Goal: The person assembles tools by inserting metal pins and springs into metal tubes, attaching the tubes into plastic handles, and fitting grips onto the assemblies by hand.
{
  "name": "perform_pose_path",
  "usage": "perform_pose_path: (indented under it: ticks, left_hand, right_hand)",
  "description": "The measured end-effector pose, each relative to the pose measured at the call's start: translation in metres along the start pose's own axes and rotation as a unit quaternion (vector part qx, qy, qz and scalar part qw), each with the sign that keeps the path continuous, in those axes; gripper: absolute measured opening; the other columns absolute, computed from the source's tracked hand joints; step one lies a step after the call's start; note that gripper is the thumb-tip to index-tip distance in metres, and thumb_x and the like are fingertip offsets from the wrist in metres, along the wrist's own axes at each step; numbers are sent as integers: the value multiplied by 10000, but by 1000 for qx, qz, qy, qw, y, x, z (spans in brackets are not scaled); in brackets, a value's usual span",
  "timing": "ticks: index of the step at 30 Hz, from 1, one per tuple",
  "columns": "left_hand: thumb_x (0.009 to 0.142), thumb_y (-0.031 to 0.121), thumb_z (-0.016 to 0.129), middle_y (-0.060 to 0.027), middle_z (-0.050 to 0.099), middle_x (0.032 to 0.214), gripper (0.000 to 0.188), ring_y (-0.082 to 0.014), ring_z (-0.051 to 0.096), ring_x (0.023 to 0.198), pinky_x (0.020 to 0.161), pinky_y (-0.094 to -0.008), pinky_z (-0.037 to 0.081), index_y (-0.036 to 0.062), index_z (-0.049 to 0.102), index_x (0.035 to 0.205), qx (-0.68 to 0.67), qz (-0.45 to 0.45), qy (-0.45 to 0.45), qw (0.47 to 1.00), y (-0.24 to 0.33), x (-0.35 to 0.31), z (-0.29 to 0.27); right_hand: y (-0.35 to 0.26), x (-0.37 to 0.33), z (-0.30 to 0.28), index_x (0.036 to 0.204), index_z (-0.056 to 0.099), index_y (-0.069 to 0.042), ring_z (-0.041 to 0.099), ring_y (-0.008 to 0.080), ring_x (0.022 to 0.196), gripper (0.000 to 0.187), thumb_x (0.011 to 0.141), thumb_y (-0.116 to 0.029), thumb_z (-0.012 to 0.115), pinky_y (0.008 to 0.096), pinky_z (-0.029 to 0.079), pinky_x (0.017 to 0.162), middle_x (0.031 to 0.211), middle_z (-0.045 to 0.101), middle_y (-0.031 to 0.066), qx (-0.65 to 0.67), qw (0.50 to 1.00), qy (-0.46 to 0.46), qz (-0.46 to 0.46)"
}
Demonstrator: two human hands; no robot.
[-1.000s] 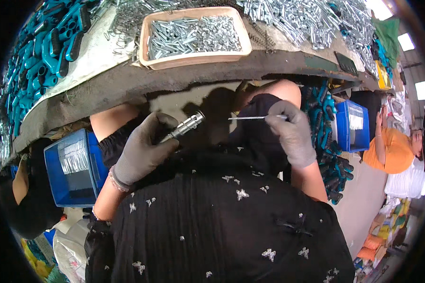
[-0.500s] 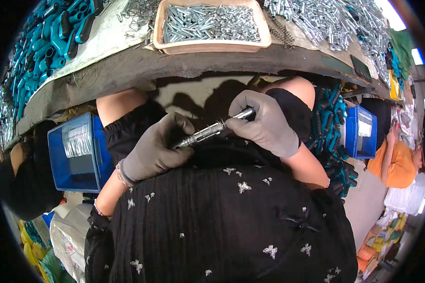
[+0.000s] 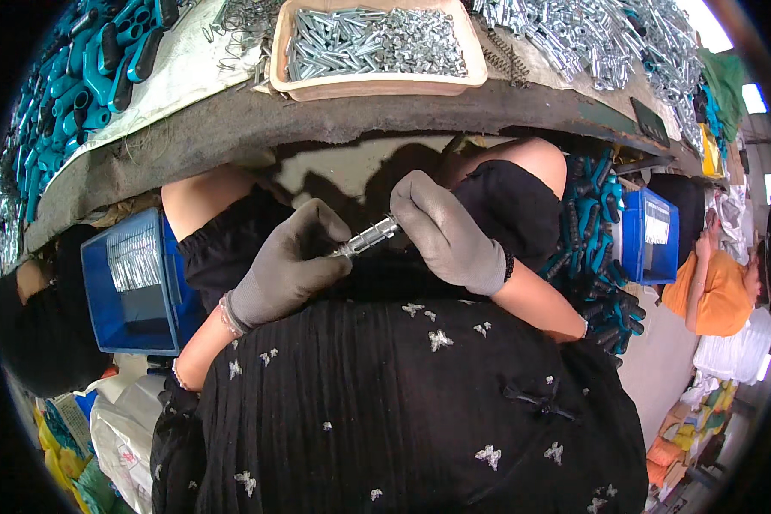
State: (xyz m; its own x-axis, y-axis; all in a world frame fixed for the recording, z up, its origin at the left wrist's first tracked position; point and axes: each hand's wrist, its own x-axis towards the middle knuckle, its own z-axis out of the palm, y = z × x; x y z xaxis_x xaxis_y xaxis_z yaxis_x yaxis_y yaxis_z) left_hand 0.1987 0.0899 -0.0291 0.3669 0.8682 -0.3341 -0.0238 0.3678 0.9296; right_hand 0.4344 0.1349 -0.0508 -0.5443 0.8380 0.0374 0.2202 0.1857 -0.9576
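Observation:
Above my lap, my left hand [image 3: 287,270], in a grey glove, is closed with thumb and fingers around the lower end of a shiny slotted metal tube [image 3: 370,237]. The tube slants up to the right. At its upper end, my gloved right hand [image 3: 445,233] has its thumb and fingertips pinched together, and they cover that end. Whatever else may lie between those right fingertips is hidden.
Across the bench [image 3: 206,116] ahead stands a cream tray [image 3: 377,86] of metal pins and small fittings. Teal and black handles [image 3: 94,73] lie left, loose metal parts [image 3: 565,38] right. Blue crates [image 3: 137,330] flank my legs. Someone in orange [image 3: 718,295] sits at far right.
My right hand has turned and shifted slightly left, its fingers now over the tube's upper end. The metal rod that stuck out of its grip is out of sight. My left hand keeps its hold.

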Motion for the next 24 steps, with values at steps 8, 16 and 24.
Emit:
perform_pose_path:
  ticks: [8, 16, 24]
  left_hand:
    - [833, -5, 672, -13, 555, 886, 264, -66, 518, 680, 558, -228, 392, 54, 501, 1025, -72, -21, -20, 997, 0, 0, -10]
    - [878, -9, 660, -14, 566, 913, 271, -87, 562, 759, 659, -249, 463, 63, 511, 1092, -72, 42, -37, 996, 0, -21, -31]
    - [995, 163, 592, -47, 616, 982, 342, -102, 572, 884, 719, -224, 431, 37, 448, 1278, -111, 43, -24, 993, -26, -71, -81]
  right_hand:
    - [-7, 0, -5, 976, 547, -35, 483, 73, 650, 114, 994, -147, 558, 241, 429, 607, 781, 531, 17, 241, 964, 3, 114]
    - [-30, 23, 1, 1025, 601, -13, 577, 156, 842, 136, 969, -136, 602, 329, 481, 761, 904, 610, 73, -11, 1000, 3, 26]
    - [-161, 166, -7, 1025, 647, 2, 609, 155, 806, 180, 919, -144, 648, 311, 498, 764, 880, 668, 113, -169, 976, 28, -136]
